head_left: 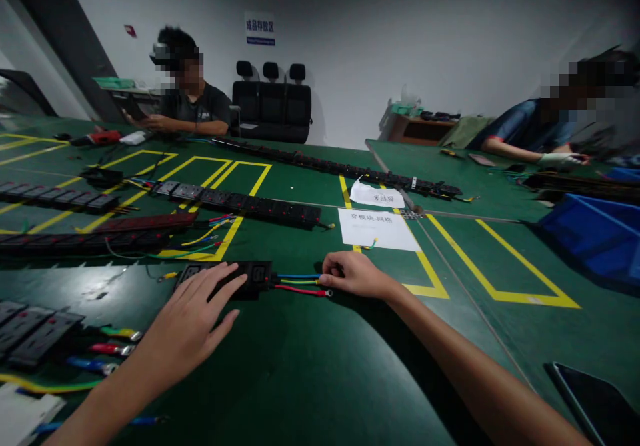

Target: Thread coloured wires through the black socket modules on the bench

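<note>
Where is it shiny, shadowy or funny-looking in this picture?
Head view: pale glare on the green table, left of the left hand; head view: dark shadow beside the right forearm, wall dimming toward the top; head view: blocky squares hiding the faces of the left co-worker and right co-worker.

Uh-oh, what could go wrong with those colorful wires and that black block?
The right hand has its fingertips at the ends of the blue wire and the yellow-green one; a hard tug might loosen them.

The red wire has its ring end outside those fingers, so it could snag.

If the left hand lifted off the black block, a pull on the wires might make it slide.
</note>
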The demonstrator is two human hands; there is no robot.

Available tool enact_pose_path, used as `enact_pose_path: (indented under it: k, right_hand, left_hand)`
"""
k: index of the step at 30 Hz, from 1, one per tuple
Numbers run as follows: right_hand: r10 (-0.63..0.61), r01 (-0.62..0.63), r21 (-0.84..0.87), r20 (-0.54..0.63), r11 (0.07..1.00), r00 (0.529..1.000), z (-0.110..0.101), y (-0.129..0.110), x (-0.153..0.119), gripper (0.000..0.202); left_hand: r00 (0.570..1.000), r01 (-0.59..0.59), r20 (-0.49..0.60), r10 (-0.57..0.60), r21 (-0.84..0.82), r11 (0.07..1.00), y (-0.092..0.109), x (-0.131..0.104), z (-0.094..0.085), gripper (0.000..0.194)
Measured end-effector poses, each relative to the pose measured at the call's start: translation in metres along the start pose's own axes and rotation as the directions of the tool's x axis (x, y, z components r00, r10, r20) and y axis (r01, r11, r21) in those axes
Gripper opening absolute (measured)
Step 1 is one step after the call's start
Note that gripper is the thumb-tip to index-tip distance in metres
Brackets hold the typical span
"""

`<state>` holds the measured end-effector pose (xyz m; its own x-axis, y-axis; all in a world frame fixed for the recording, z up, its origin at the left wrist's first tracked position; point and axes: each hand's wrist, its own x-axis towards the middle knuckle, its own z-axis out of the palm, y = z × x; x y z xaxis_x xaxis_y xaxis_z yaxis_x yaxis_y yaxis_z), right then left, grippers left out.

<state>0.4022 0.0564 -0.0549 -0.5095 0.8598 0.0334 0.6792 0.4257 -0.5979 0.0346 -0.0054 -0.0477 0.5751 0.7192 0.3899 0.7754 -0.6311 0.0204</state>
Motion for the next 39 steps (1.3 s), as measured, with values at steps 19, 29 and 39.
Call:
enact_pose_path:
  k: [19, 29, 39]
  right_hand:
    - [0.065, -0.060, 0.069, -0.074, 0.996, 0.995, 0.004, -0.003, -0.001, 0.032]
    - [0.049, -0.046, 0.033, -0.083, 0.998, 0.995, 0.004, 0.000, 0.000, 0.044]
    - [0.116, -0.071, 0.192, -0.235, 0.979, 0.965, 0.009, 0.001, 0.002, 0.046]
  left_hand:
    - [0.998, -0.066, 0.012, 0.066, 0.058, 0.996, 0.000, 0.000, -0.003, 0.055]
    - [0.995, -0.094, -0.002, 0.095, 0.076, 0.993, 0.003, 0.004, -0.007, 0.049]
    - [0.996, -0.086, -0.004, 0.086, 0.062, 0.994, 0.003, 0.002, -0.007, 0.050]
